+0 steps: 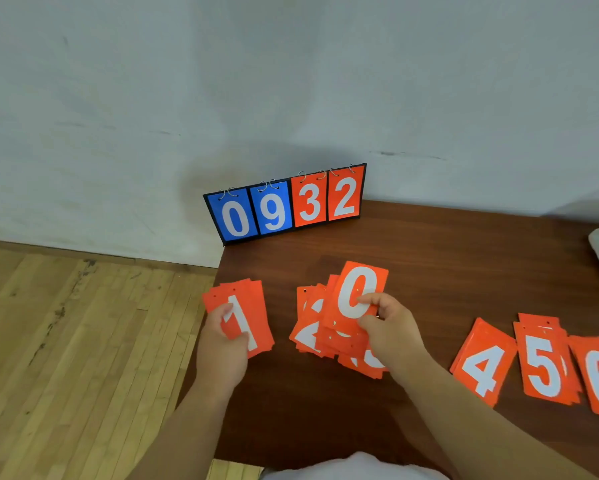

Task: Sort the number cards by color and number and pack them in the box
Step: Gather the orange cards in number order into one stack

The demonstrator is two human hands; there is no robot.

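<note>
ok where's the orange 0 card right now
Head view, centre: the right hand pinches the orange 0 card over the unsorted orange pile, right of the 1 cards in the left hand.

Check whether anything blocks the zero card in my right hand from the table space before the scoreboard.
Nothing visible does. The right hand pinches the orange 0 card over the mixed pile, and the table between it and the scoreboard shows only bare wood.

Orange 0 card [359, 284] raised, 1 stack [248, 306] tilted, pile [310, 329] beneath
</note>
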